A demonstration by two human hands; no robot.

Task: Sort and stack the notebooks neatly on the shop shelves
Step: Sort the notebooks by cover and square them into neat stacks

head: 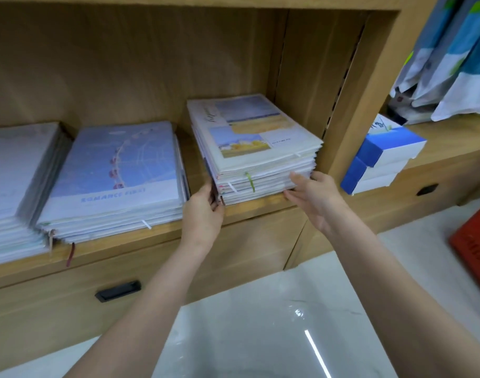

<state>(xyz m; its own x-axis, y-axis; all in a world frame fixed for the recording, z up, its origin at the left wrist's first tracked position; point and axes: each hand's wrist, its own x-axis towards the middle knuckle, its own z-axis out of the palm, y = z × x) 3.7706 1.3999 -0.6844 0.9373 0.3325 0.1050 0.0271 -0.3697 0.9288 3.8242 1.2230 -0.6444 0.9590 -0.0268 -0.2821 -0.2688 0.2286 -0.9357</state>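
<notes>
Notebooks sit in three stacks along the wooden shelf [249,205]. The right stack [256,148], topped by a pale landscape cover, lies skewed against the far-right wall, its edges ragged, which seems to be why both hands bracket it. The left hand [203,214] grips its near-left corner, fingers curled round the lower edges. The right hand [313,197] lies against the near-right corner with fingers fairly straight, pressing rather than clasping, likely to square the pile. The middle stack [116,175], with a blue Ferris-wheel cover, and the left stack [15,175] rest untouched. Blue-and-white boxes [380,156] sit on the next ledge, right.
</notes>
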